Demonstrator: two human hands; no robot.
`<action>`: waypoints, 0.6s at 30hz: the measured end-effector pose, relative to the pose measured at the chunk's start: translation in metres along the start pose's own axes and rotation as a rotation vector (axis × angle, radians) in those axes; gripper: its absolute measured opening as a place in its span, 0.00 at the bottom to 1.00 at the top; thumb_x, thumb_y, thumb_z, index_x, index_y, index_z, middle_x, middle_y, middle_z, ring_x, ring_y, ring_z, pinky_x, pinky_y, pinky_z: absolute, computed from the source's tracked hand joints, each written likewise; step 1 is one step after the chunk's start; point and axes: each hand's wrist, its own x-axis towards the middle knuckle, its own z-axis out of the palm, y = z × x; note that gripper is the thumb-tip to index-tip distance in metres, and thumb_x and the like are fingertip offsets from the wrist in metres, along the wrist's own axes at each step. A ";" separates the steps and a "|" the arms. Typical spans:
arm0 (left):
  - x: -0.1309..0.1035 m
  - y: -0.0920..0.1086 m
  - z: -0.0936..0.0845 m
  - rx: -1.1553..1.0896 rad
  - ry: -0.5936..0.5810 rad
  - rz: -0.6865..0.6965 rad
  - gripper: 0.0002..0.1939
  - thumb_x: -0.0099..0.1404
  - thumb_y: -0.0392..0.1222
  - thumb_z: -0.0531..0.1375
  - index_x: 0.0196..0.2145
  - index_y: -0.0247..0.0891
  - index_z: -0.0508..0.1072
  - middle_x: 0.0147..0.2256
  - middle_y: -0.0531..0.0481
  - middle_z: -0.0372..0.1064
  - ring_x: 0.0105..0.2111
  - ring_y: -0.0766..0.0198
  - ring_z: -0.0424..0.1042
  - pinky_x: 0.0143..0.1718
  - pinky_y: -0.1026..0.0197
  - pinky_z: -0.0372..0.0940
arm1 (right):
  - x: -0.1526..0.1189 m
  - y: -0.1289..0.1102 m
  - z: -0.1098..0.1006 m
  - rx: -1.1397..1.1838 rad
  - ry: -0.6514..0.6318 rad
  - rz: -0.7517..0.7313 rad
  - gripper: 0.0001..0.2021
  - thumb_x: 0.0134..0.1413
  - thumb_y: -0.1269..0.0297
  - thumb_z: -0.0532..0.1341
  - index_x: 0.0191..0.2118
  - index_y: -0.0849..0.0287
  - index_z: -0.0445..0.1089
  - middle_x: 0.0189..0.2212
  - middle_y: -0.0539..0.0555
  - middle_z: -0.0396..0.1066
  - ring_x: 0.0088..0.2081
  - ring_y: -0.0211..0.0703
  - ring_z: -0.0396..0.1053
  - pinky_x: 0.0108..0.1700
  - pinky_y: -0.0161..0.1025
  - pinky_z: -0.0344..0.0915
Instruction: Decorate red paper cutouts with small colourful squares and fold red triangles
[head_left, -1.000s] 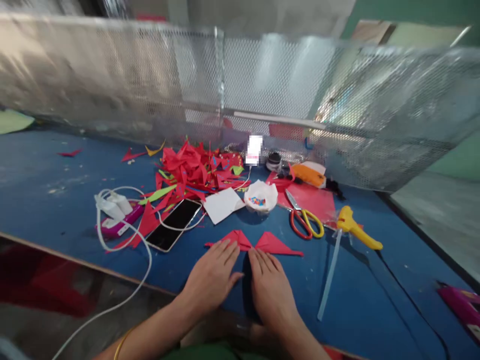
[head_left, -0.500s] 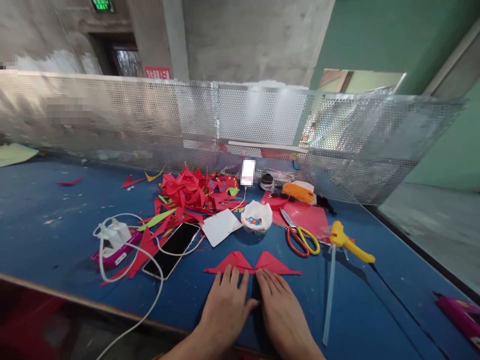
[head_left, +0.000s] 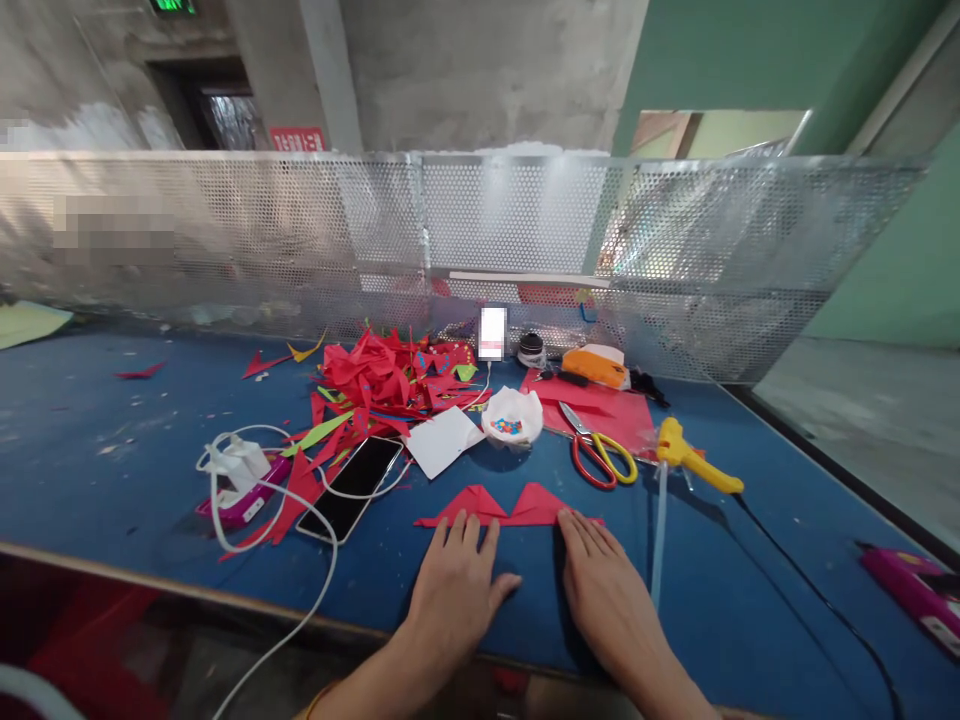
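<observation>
A folded red paper piece [head_left: 517, 510] with two raised peaks and thin pointed ends lies flat on the blue table. My left hand [head_left: 459, 580] rests palm down, fingertips pressing the left part of its lower edge, thumb spread out. Flat on the right part of that edge lies my right hand [head_left: 606, 590], its fingers stretched out side by side. Beyond the paper stands a white paper-lined bowl [head_left: 513, 415] with small coloured pieces in it. Scissors [head_left: 600, 455] with one red and one yellow handle lie to its right.
A yellow glue gun [head_left: 697, 458] with a glue stick and black cord lies at right. On the left are a phone [head_left: 352, 490], a purple power strip [head_left: 244, 500] with white cables, and a heap of red paper cutouts [head_left: 375, 370]. A perforated metal screen [head_left: 517, 220] stands behind.
My right hand has slid right along the paper's lower edge, away from the left hand. My left hand stays on the left part. The camera view has shifted slightly.
</observation>
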 end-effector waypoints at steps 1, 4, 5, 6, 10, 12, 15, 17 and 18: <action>0.000 -0.001 0.000 -0.008 0.016 0.008 0.31 0.68 0.57 0.57 0.59 0.32 0.71 0.55 0.30 0.71 0.56 0.40 0.69 0.57 0.41 0.65 | 0.000 0.001 -0.001 -0.023 -0.007 0.017 0.21 0.59 0.77 0.50 0.55 0.73 0.70 0.52 0.66 0.75 0.53 0.50 0.74 0.57 0.47 0.65; -0.002 -0.007 0.001 -0.033 0.063 0.033 0.30 0.68 0.58 0.56 0.56 0.30 0.73 0.54 0.33 0.72 0.55 0.43 0.71 0.59 0.42 0.63 | 0.000 0.004 -0.004 -0.088 -0.047 0.029 0.20 0.59 0.78 0.51 0.54 0.76 0.71 0.50 0.69 0.75 0.52 0.53 0.74 0.56 0.48 0.65; -0.003 -0.010 0.002 -0.033 0.081 0.040 0.30 0.69 0.58 0.55 0.55 0.29 0.73 0.54 0.33 0.72 0.55 0.44 0.71 0.59 0.42 0.63 | 0.000 0.005 -0.006 -0.102 -0.068 0.020 0.20 0.58 0.78 0.52 0.54 0.76 0.71 0.51 0.69 0.75 0.52 0.53 0.74 0.56 0.48 0.64; -0.006 -0.013 0.002 -0.031 0.093 0.042 0.30 0.69 0.58 0.55 0.55 0.28 0.74 0.54 0.33 0.72 0.55 0.44 0.71 0.59 0.42 0.62 | 0.000 0.005 -0.007 -0.114 -0.089 0.013 0.21 0.57 0.79 0.52 0.54 0.76 0.70 0.51 0.69 0.74 0.53 0.53 0.73 0.57 0.47 0.64; -0.021 -0.035 0.002 0.026 0.155 -0.024 0.27 0.71 0.54 0.53 0.53 0.28 0.75 0.53 0.34 0.73 0.53 0.41 0.72 0.58 0.38 0.61 | 0.000 0.009 -0.012 -0.135 -0.139 -0.015 0.21 0.58 0.80 0.52 0.56 0.76 0.69 0.52 0.69 0.74 0.53 0.53 0.73 0.57 0.47 0.63; -0.030 -0.047 0.001 0.047 0.179 -0.047 0.25 0.72 0.52 0.53 0.54 0.29 0.74 0.54 0.35 0.73 0.52 0.40 0.72 0.56 0.36 0.61 | 0.002 0.011 -0.014 -0.146 -0.158 -0.044 0.21 0.58 0.80 0.53 0.56 0.77 0.69 0.52 0.70 0.74 0.53 0.53 0.73 0.56 0.48 0.63; -0.035 -0.057 -0.003 0.046 0.191 -0.028 0.24 0.72 0.50 0.52 0.54 0.31 0.74 0.54 0.37 0.73 0.53 0.42 0.72 0.57 0.37 0.59 | 0.012 0.016 -0.022 -0.160 -0.211 -0.121 0.18 0.56 0.81 0.54 0.52 0.76 0.71 0.48 0.71 0.76 0.48 0.54 0.75 0.53 0.48 0.63; -0.032 -0.058 -0.007 0.036 0.192 0.001 0.22 0.72 0.50 0.52 0.50 0.31 0.77 0.50 0.37 0.75 0.51 0.44 0.73 0.59 0.39 0.58 | 0.024 0.018 -0.030 -0.161 -0.239 -0.175 0.15 0.56 0.81 0.55 0.47 0.73 0.74 0.45 0.69 0.77 0.44 0.53 0.76 0.51 0.48 0.62; -0.029 -0.058 -0.009 0.026 0.196 0.015 0.21 0.72 0.49 0.52 0.48 0.31 0.78 0.48 0.36 0.77 0.50 0.45 0.74 0.59 0.40 0.58 | 0.031 0.018 -0.033 -0.161 -0.246 -0.199 0.14 0.57 0.81 0.55 0.45 0.72 0.75 0.45 0.69 0.77 0.43 0.53 0.76 0.51 0.48 0.61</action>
